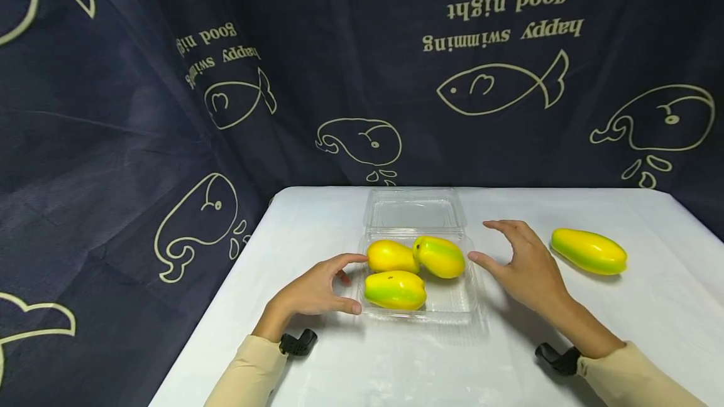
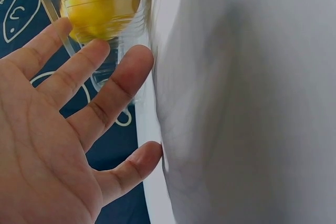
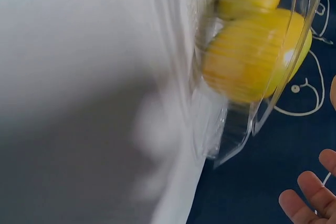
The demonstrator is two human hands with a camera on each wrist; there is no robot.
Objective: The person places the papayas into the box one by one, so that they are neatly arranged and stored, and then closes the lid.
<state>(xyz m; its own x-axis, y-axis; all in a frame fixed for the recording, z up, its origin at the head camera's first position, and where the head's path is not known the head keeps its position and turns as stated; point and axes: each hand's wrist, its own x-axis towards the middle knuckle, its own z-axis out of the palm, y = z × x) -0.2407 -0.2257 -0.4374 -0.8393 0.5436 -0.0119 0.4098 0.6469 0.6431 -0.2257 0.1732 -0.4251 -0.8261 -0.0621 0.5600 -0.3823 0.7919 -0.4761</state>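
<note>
A clear plastic clamshell box lies on the table with its lid folded back away from me. Inside it are three glossy yellow-green mangoes, one at the front, one at the back left and one at the back right. My left hand is at the box's left side, fingers spread and fingertips close to the wall. On the right, my right hand hovers with thumb and fingers apart, the thumb tip near the box's right rim. Neither hand holds anything.
Another, longer yellow-green mango lies on the white tablecloth to the right of my right hand. A dark blue curtain printed with fish and whales hangs behind the table and along its left side.
</note>
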